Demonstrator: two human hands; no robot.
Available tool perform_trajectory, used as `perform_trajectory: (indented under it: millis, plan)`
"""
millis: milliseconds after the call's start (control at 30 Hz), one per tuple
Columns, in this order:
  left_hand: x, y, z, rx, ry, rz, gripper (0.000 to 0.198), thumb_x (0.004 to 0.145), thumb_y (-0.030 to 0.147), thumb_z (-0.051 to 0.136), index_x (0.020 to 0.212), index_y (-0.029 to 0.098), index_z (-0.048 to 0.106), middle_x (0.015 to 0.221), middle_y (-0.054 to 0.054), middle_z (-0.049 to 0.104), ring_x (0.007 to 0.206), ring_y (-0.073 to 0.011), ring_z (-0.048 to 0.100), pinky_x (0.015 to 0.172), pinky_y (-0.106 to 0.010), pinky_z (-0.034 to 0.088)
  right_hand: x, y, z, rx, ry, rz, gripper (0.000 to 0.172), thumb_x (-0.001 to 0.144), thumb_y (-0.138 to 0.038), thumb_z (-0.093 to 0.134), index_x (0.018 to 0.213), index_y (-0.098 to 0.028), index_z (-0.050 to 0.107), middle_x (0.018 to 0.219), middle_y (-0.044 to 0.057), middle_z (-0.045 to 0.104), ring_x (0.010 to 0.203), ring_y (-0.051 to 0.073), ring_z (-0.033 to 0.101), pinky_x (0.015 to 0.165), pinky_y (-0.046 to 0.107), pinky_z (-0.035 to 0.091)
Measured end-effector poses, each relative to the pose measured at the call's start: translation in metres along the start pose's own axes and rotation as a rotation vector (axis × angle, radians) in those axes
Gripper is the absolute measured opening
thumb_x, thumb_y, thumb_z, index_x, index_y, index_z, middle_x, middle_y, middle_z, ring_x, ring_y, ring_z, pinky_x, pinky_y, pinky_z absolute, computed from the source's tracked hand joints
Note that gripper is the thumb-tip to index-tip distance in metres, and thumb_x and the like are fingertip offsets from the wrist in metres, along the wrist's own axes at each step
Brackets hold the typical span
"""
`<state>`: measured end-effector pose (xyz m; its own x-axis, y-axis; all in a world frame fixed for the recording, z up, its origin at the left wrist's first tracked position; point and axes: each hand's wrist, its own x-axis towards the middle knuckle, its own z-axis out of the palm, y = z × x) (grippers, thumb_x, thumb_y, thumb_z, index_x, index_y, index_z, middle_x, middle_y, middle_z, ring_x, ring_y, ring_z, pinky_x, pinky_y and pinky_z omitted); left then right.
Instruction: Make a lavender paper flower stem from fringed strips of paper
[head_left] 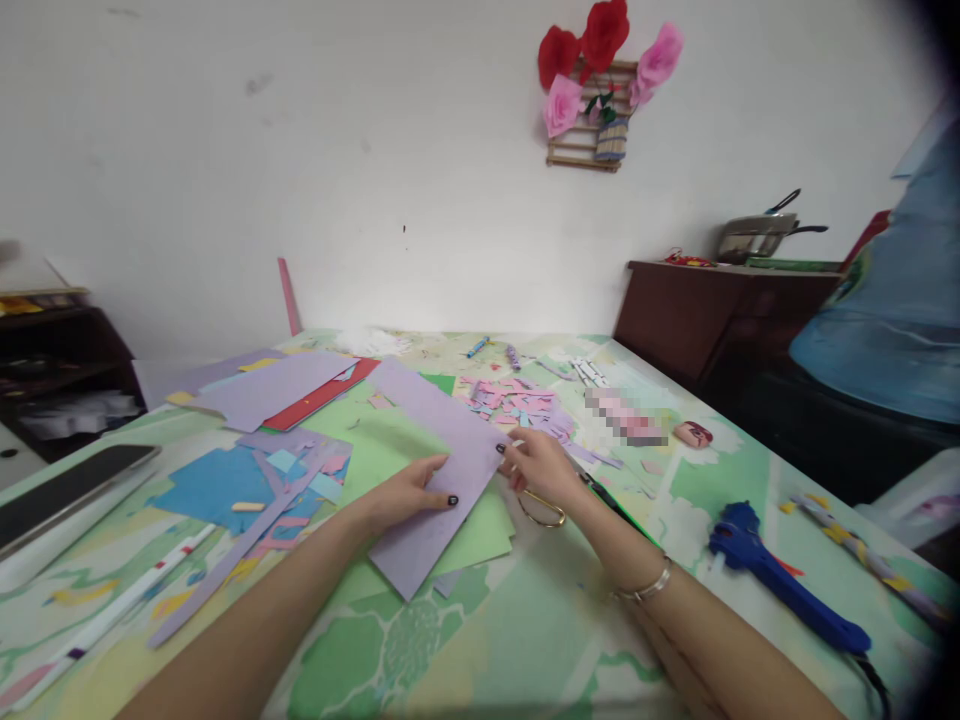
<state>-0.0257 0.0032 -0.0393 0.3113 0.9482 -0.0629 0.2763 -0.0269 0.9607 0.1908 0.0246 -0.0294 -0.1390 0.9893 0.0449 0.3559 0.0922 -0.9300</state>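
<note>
A long lilac paper sheet [442, 440] lies slantwise over green paper [390, 440] in the middle of the table. My left hand [409, 492] rests flat on the sheet, fingers stretched out. My right hand [536, 465] sits at the sheet's right edge, fingers curled, pinching that edge. Gold-handled scissors [541, 508] lie on the table just under the right hand. A bracelet is on my right wrist.
Paper scraps [517, 402] and blue, red and lilac sheets litter the patterned table [525, 630]. A blue glue gun [780, 580] lies at the right, a dark tablet [67, 490] at the left. A person in blue [892, 320] sits at the far right beside a dark cabinet [712, 310].
</note>
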Motion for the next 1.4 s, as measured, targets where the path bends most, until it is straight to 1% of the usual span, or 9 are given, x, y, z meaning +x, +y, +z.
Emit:
perform_trajectory:
  millis: [100, 300, 400, 533, 667, 800, 1000, 1200, 1400]
  plan:
    - [0.002, -0.001, -0.002, -0.075, -0.059, -0.01, 0.054, 0.06, 0.029, 0.071, 0.112, 0.018, 0.06, 0.108, -0.009, 0.066, 0.095, -0.0268, 0.062, 0.075, -0.033, 0.051, -0.004, -0.007, -0.027, -0.599, 0.107, -0.038, 0.009, 0.067, -0.021, 0.063, 0.061, -0.018, 0.056, 0.056, 0.004, 0.06, 0.052, 0.017, 0.057, 0.047, 0.025, 0.035]
    - [0.006, 0.001, -0.007, -0.198, -0.126, -0.089, 0.042, 0.06, 0.033, 0.074, 0.096, 0.014, 0.065, 0.084, -0.006, 0.07, 0.071, -0.0204, 0.064, 0.063, -0.03, 0.05, -0.007, -0.005, -0.037, -1.018, -0.228, 0.081, 0.019, 0.049, -0.022, 0.072, 0.062, -0.015, 0.06, 0.074, 0.01, 0.065, 0.068, 0.022, 0.06, 0.045, 0.024, 0.032]
    - [0.007, 0.001, -0.007, -0.216, -0.127, -0.092, 0.036, 0.061, 0.036, 0.074, 0.088, 0.014, 0.065, 0.08, -0.004, 0.069, 0.067, -0.0173, 0.062, 0.061, -0.027, 0.048, -0.009, -0.006, -0.032, -0.991, -0.333, 0.08, 0.015, 0.052, -0.019, 0.066, 0.066, -0.014, 0.061, 0.074, 0.009, 0.065, 0.068, 0.02, 0.06, 0.044, 0.022, 0.032]
    - [0.007, 0.002, -0.007, -0.229, -0.081, -0.065, 0.03, 0.065, 0.041, 0.07, 0.08, 0.015, 0.061, 0.068, 0.001, 0.063, 0.055, -0.0112, 0.055, 0.051, -0.021, 0.041, -0.013, -0.009, -0.032, -0.907, -0.265, 0.115, 0.045, 0.05, -0.015, 0.063, 0.094, -0.011, 0.058, 0.081, 0.012, 0.065, 0.069, 0.022, 0.06, 0.04, 0.022, 0.032]
    - [0.007, 0.003, -0.011, -0.199, 0.006, -0.064, 0.032, 0.068, 0.045, 0.066, 0.076, 0.016, 0.058, 0.062, 0.002, 0.057, 0.05, -0.01, 0.05, 0.047, -0.021, 0.036, -0.011, -0.011, -0.039, -0.524, -0.283, 0.204, 0.058, 0.059, -0.017, 0.061, 0.115, -0.01, 0.045, 0.065, 0.003, 0.062, 0.051, 0.014, 0.056, 0.042, 0.021, 0.037]
    - [0.01, 0.002, -0.017, -0.155, 0.072, -0.018, 0.038, 0.068, 0.045, 0.065, 0.09, 0.014, 0.06, 0.071, -0.001, 0.061, 0.057, -0.0131, 0.054, 0.051, -0.023, 0.04, -0.008, -0.016, -0.042, -0.307, -0.255, 0.097, 0.04, 0.069, -0.035, 0.063, 0.103, -0.014, 0.056, 0.054, -0.004, 0.051, 0.04, 0.007, 0.042, 0.038, 0.019, 0.029]
    - [0.018, -0.008, -0.027, 0.045, 0.407, 0.006, 0.057, 0.063, 0.029, 0.063, 0.118, 0.016, 0.051, 0.058, 0.006, 0.049, 0.044, -0.009, 0.041, 0.044, -0.021, 0.031, -0.016, -0.023, -0.02, -0.301, -0.236, -0.047, 0.041, 0.069, -0.047, 0.064, 0.097, -0.017, 0.058, 0.06, -0.004, 0.052, 0.044, 0.006, 0.041, 0.043, 0.019, 0.029]
    - [0.02, -0.009, -0.032, -0.007, 0.311, 0.144, 0.032, 0.061, 0.026, 0.059, 0.091, 0.016, 0.06, 0.069, 0.001, 0.06, 0.063, -0.0151, 0.056, 0.057, -0.024, 0.041, -0.019, -0.023, -0.011, -0.401, -0.184, -0.048, 0.036, 0.068, -0.049, 0.062, 0.059, -0.016, 0.048, 0.051, -0.004, 0.045, 0.046, 0.007, 0.044, 0.045, 0.019, 0.03]
    - [0.013, -0.001, -0.027, 0.105, 0.279, 0.266, 0.017, 0.068, 0.029, 0.057, 0.079, 0.016, 0.062, 0.084, -0.003, 0.064, 0.078, -0.0177, 0.058, 0.066, -0.026, 0.045, -0.015, -0.008, -0.013, -0.249, -0.376, -0.003, 0.04, 0.071, -0.051, 0.058, 0.054, -0.018, 0.043, 0.047, -0.003, 0.047, 0.039, 0.008, 0.044, 0.039, 0.02, 0.033]
